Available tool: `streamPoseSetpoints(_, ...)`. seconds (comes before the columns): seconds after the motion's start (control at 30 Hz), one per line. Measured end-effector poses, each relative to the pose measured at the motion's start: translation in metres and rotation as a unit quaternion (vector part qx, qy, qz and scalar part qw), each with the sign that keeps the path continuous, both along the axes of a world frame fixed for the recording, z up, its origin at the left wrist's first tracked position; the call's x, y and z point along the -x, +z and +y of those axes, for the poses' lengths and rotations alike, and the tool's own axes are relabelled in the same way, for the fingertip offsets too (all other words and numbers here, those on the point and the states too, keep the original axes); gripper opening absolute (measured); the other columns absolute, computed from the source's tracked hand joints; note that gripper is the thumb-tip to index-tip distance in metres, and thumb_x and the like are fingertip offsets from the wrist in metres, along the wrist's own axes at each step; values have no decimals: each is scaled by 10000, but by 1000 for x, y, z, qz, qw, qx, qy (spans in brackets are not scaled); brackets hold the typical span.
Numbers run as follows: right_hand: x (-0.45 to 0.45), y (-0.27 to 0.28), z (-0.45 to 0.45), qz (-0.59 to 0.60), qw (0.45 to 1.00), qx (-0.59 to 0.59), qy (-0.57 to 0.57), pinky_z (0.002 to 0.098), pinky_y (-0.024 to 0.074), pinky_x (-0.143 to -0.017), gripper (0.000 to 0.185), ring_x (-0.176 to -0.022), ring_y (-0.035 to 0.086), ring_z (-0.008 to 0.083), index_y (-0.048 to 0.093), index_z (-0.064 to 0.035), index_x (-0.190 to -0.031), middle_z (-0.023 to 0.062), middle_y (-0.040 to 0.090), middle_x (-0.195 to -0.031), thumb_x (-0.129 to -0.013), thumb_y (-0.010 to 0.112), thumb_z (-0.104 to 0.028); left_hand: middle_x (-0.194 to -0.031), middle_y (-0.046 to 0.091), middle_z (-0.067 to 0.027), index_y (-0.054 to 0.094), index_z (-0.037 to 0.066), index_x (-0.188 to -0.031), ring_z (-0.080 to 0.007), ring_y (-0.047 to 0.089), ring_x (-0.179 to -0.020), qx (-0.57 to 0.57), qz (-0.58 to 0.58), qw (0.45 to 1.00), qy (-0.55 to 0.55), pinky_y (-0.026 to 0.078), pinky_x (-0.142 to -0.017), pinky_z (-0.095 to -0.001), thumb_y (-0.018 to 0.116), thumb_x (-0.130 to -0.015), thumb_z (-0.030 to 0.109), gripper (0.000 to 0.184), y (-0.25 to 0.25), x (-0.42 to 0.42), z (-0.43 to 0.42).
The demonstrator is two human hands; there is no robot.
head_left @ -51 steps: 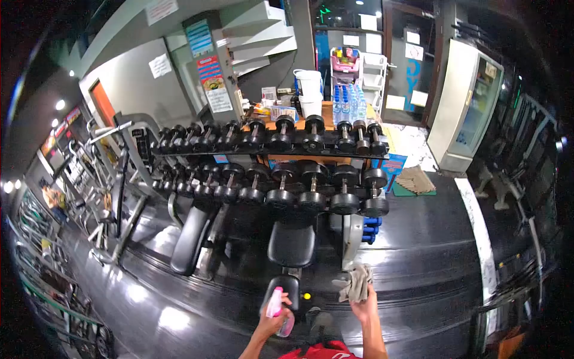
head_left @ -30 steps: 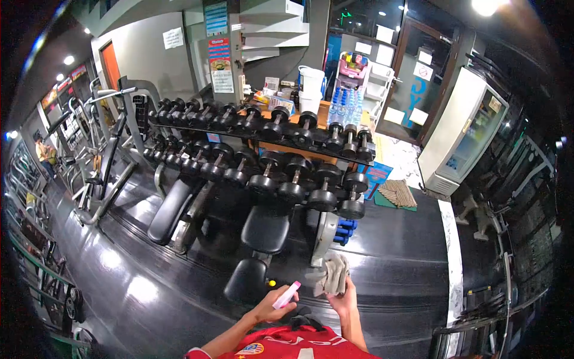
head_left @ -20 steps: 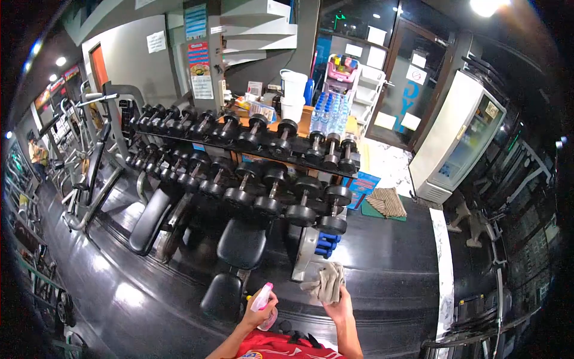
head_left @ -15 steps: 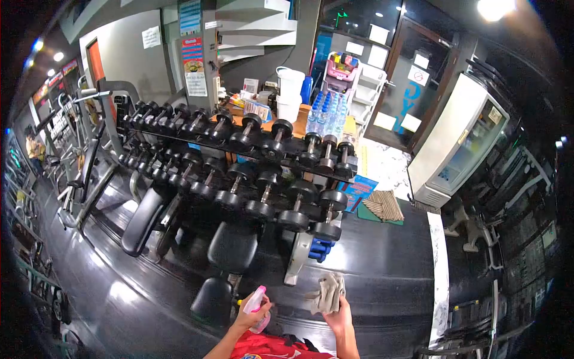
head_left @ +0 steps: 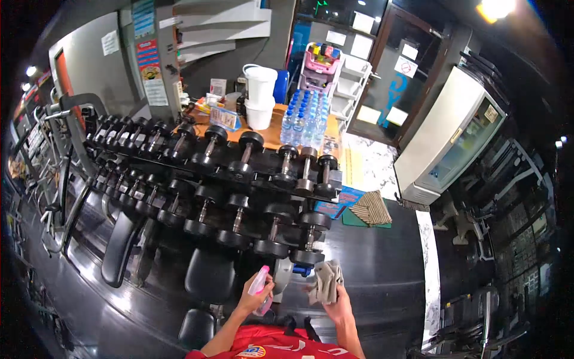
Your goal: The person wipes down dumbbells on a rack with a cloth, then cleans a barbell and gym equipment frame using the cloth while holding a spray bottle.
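Note:
My left hand (head_left: 258, 294) is wrapped round a clear spray bottle (head_left: 259, 282) with a pink nozzle, low in the middle of the view. To its right, my right hand (head_left: 339, 305) grips a crumpled grey-beige cloth (head_left: 326, 283), held up in loose folds. Both hands are in front of a two-tier rack holding several black dumbbells (head_left: 245, 157). The lower row's right-end dumbbell (head_left: 311, 238) is just above the cloth. Neither the bottle nor the cloth touches the rack, as far as I can see.
Black padded benches (head_left: 209, 274) stand below the rack. Behind it, a wooden table (head_left: 272, 122) bears white buckets (head_left: 260, 90) and several water bottles (head_left: 305, 119). A glass-door fridge (head_left: 448, 137) is at the right, with a folded striped mat (head_left: 372, 208) on the floor nearby.
The rack and table look larger and closer, and the rack has shifted left in view. Both hands keep hold of the spray bottle and cloth. The far person at the left is no longer clearly visible.

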State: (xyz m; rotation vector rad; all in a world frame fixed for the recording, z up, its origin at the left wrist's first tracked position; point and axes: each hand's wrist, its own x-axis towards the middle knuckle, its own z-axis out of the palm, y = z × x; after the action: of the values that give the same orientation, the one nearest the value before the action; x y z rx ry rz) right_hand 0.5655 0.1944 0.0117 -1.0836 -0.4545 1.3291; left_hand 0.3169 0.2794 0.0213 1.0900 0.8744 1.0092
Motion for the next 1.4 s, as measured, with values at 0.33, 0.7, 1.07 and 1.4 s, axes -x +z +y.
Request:
streamPoseSetpoints(0.33, -45, 13, 120, 305, 942, 89, -107, 354, 510, -817, 331, -984, 604, 206, 580, -91, -1137, 60, 632, -1074, -911, 432, -282, -793, 563, -39, 532, 9, -998, -101, 581, -565, -26, 51, 998, 30, 476, -503, -246, 598, -852, 14, 160, 11, -49, 123)
streamPoseSetpoints(0.7, -151, 5, 275, 253, 965, 65, 5, 381, 502, -789, 361, -949, 610, 230, 562, -78, -1157, 78, 635, -1078, -909, 393, -280, -682, 514, 0, 508, 56, -896, -69, 532, -520, 3, 107, 990, 91, 447, -475, -226, 635, -845, 34, 139, 38, -115, 251)
streamPoseSetpoints(1.07, -160, 26, 382, 204, 978, 30, -44, 362, 474, -859, 352, -1019, 583, 218, 553, -79, -1174, 67, 617, -1117, -930, 390, -273, -741, 542, -20, 503, 24, -962, -95, 564, -546, -48, 85, 995, 25, 485, -481, -251, 655, -852, 107, 205, 25, -143, 410)
streamPoseSetpoints(1.4, -112, -10, 421, 215, 967, 101, -94, 350, 482, -845, 360, -1001, 584, 232, 529, -24, -1185, 95, 602, -1129, -921, 400, -231, -774, 606, -69, 527, -10, -1150, -160, 627, -502, 72, 155, 984, -52, 497, -468, -292, 633, -869, 253, 399, -19, -168, 500)
